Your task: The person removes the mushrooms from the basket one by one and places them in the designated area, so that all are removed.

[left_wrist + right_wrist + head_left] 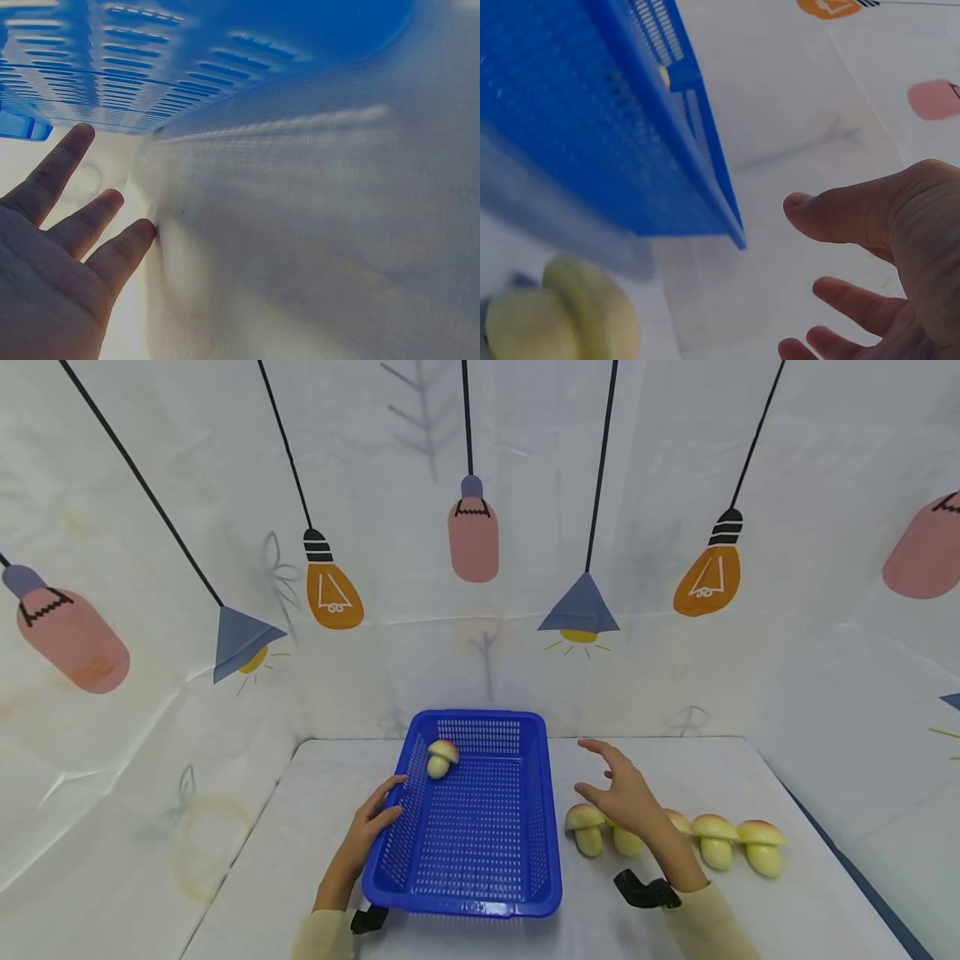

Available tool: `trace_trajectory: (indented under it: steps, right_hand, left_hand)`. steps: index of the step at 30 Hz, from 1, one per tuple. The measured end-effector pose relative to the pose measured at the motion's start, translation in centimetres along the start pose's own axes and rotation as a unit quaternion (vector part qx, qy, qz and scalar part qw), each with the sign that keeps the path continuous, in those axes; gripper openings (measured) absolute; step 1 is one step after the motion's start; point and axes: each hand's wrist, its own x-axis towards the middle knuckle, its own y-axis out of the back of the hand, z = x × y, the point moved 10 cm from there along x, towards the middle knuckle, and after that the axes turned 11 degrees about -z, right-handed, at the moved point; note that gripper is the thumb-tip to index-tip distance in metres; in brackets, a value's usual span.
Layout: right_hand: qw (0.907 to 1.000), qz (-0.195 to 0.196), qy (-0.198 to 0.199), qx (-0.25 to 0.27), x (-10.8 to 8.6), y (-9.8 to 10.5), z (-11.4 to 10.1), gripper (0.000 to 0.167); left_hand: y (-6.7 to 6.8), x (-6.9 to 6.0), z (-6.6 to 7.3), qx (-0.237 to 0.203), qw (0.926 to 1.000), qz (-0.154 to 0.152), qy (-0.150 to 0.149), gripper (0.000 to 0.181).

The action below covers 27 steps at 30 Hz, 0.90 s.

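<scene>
A blue plastic basket [465, 906] with slotted walls stands on the white table. One toy mushroom [440, 759], pale yellow with a reddish-tinged cap, lies inside by the far left corner. My left hand [366, 827] touches the basket's left rim, its fingers extended; the left wrist view shows spread fingers beside the slotted wall. Off the basket's right side, my right hand [628, 793] is held above the table with thumb and fingers apart and holds nothing. Below it are more toy mushrooms [587, 829], partly hidden by the hand and forearm.
The row of mushrooms continues rightward to the last mushroom [762, 847]. A white sheet [480, 652] printed with hanging lamps rises behind and beside the table [787, 910]. Dark straps [647, 890] are on both wrists.
</scene>
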Motion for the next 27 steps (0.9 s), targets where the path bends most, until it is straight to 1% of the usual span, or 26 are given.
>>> trace_trajectory:
  steps: [7, 12, 16, 21, 25, 27]
  right_hand:
    - [0.9986, -0.023, 0.008, 0.046, 2.3, -3.3, -1.7, 0.065]
    - [0.9961, -0.044, 0.017, 0.074, 4.0, -5.4, -3.3, 0.066]
    - [0.9918, -0.060, 0.020, 0.111, 4.9, -6.8, -4.2, 0.069]
    - [0.9834, -0.071, 0.027, 0.165, 5.9, -8.3, -5.2, 0.069]
    - [0.9784, -0.080, 0.019, 0.190, 6.7, -9.6, -5.7, 0.070]
    - [0.9778, -0.084, 0.013, 0.191, 7.0, -10.3, -5.8, 0.070]
  left_hand:
    - [0.0, 0.1, 0.0, -0.002, 0.9999, -0.009, -0.006, 0.054]
    - [-0.1, 0.0, 0.1, -0.004, 0.9999, -0.010, -0.007, 0.055]
    - [-0.2, 0.0, 0.2, -0.007, 0.9999, -0.012, -0.008, 0.055]
    - [-0.1, 0.1, -0.2, -0.015, 0.9998, -0.010, -0.003, 0.055]
    - [0.1, 0.1, -0.4, -0.013, 0.9999, -0.006, 0.001, 0.055]
    - [0.2, 0.1, -0.4, -0.010, 0.9999, -0.005, 0.001, 0.055]
